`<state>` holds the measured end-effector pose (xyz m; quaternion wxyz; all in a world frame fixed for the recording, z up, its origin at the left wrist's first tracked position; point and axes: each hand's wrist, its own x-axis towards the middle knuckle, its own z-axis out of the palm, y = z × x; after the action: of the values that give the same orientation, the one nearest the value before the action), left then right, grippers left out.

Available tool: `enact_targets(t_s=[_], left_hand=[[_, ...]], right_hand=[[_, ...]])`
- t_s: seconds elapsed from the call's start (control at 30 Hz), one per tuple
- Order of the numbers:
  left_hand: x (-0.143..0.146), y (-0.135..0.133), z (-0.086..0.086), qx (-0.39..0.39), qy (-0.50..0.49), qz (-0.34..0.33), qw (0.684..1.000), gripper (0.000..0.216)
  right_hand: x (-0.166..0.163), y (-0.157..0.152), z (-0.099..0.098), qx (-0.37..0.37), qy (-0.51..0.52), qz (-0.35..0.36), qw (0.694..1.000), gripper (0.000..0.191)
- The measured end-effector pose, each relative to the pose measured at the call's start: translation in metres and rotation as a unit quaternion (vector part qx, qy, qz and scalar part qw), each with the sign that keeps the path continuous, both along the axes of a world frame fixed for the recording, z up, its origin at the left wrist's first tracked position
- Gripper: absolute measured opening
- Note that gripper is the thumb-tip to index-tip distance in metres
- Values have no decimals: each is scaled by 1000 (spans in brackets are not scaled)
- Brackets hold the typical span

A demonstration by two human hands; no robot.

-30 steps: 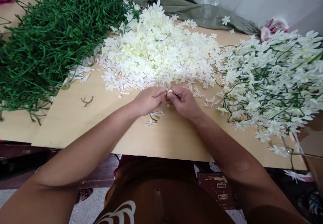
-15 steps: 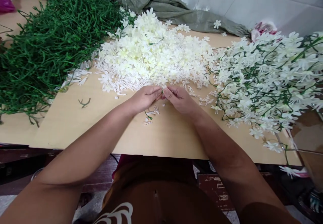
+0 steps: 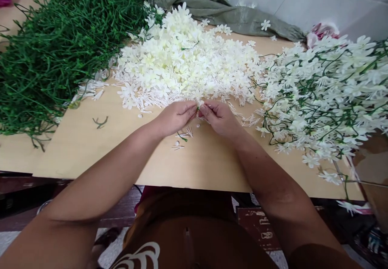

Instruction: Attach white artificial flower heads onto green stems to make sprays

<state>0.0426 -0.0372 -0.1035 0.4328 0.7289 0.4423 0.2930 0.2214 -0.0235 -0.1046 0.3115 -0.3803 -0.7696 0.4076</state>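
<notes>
My left hand and my right hand meet over the front of the table, fingertips pinched close together. Between them shows a small white artificial flower with a bit of green stem below it. The left fingers close on the green stem, mostly hidden by the hand; the right thumb and finger pinch the flower. Just beyond the fingertips lies a heap of loose white flowers with white stamens along its front edge. A green stem piece and a few white stamens lie below my hands.
A big pile of green plastic stems covers the left of the table. White flowers on green stems are heaped at the right, some hanging over the edge. Grey-green cloth lies along the tiled wall. A stem fragment lies at left.
Both hands stay together in nearly the same spot, with the fingertips slightly farther apart. More of the white flower and green stem shows between them. The view has shifted slightly.
</notes>
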Motion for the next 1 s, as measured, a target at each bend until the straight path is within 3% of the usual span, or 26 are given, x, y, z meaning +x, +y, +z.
enact_targets(t_s=[0.23,0.4,0.73,0.87,1.0], left_hand=[[1,1,-3,5,9,21,1000,33],[0,-2,-3,6,13,19,1000,31],[0,-7,0,-10,41,5,999,30],[1,-10,3,-16,65,11,998,31],[3,-7,-1,-27,29,24,999,31]], right_hand=[[-6,-6,1,67,-11,-63,996,36],[-10,-10,1,131,-30,-64,989,28],[-7,-4,-6,-13,5,11,1000,37],[-8,-4,-5,-30,-4,21,999,39],[-9,-4,-1,-33,6,18,999,39]])
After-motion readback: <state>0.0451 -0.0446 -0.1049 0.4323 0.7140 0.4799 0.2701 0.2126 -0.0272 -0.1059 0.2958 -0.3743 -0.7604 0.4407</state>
